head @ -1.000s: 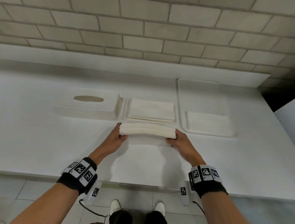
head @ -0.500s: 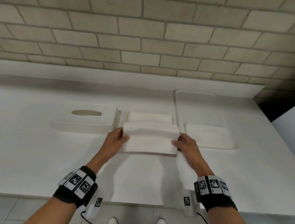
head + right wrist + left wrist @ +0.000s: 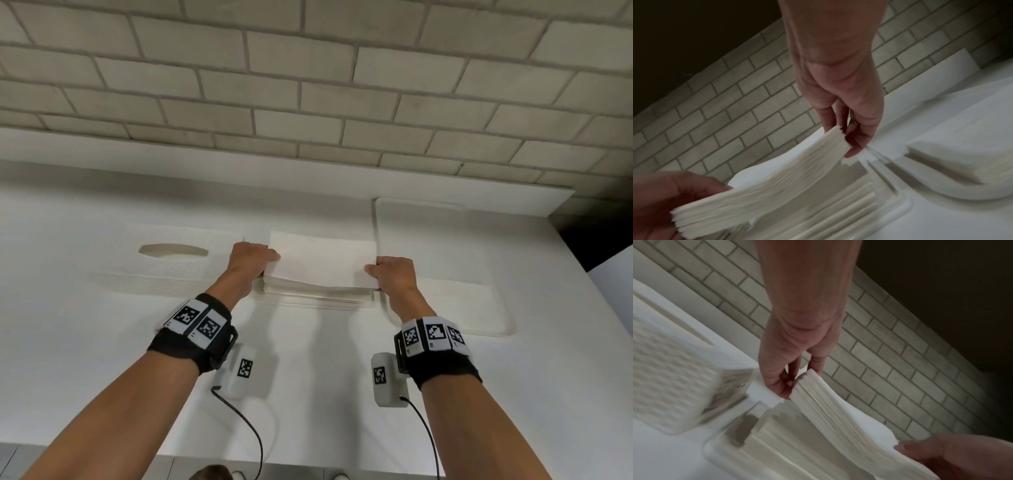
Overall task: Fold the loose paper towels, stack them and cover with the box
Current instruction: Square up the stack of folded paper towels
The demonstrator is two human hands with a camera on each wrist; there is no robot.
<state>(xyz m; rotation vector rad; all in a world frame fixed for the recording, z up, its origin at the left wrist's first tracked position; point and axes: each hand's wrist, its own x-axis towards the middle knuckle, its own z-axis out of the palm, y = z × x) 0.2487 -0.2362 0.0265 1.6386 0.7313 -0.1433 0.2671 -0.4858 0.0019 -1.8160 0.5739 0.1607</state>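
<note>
At the frame's centre, our left hand (image 3: pixel 251 262) and right hand (image 3: pixel 394 277) pinched a folded towel bundle (image 3: pixel 322 262) by its ends, above the stack (image 3: pixel 318 298).

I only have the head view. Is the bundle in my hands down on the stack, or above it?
Observer: Above it. The right wrist view shows a shadowed gap between the bundle and the stack underneath.
Operator: Is it hanging flat?
Observer: No. In the left wrist view it bows between the left hand and the right hand.
Operator: How are the ends held?
Observer: Each hand pinches one short end, with the fingers and thumb spanning the edges of many sheets.
</note>
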